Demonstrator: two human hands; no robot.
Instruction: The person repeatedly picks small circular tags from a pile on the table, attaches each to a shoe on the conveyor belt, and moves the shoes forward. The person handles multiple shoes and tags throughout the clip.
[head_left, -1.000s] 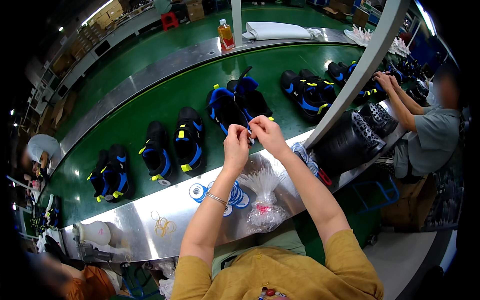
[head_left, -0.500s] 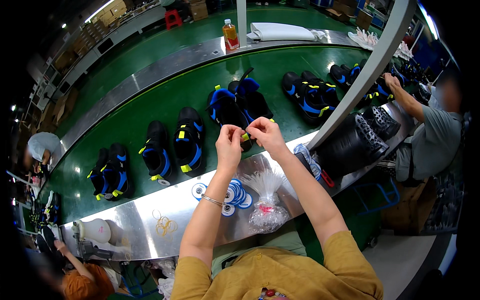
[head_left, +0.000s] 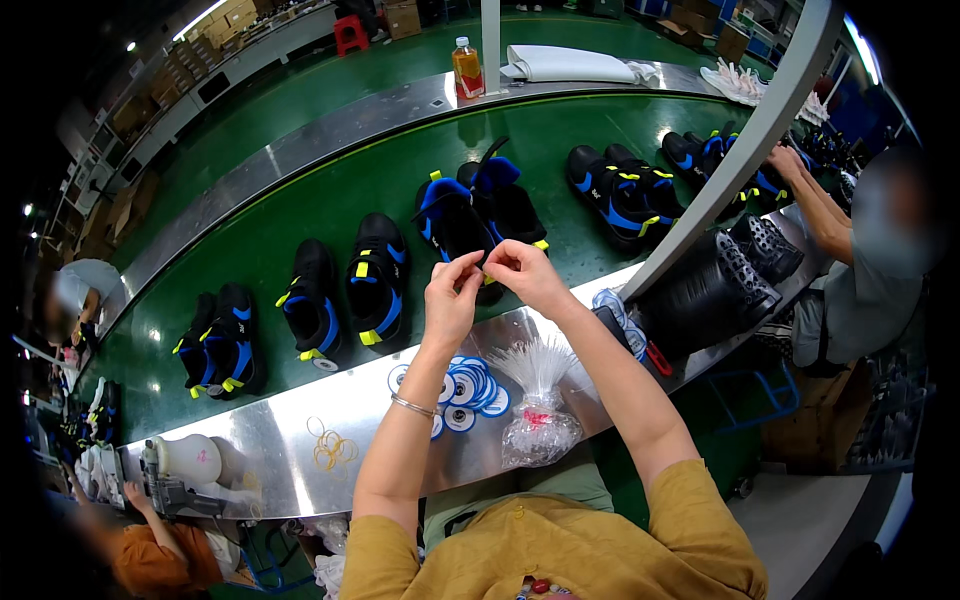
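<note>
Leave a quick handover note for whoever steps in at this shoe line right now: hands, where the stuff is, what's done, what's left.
Left hand and right hand: raised together over the steel bench edge, fingertips pinching something small between them, too small to tell what.
Nearest shoes: black-and-blue pair on the green belt, just beyond the hands.
On the bench: round blue-and-white tags, clear bag of thin plastic ties, yellow rubber bands.
Done: cannot tell which pairs are tagged.
Left: probably fitting the pinched piece to that nearest pair, with more pairs on the belt.
</note>
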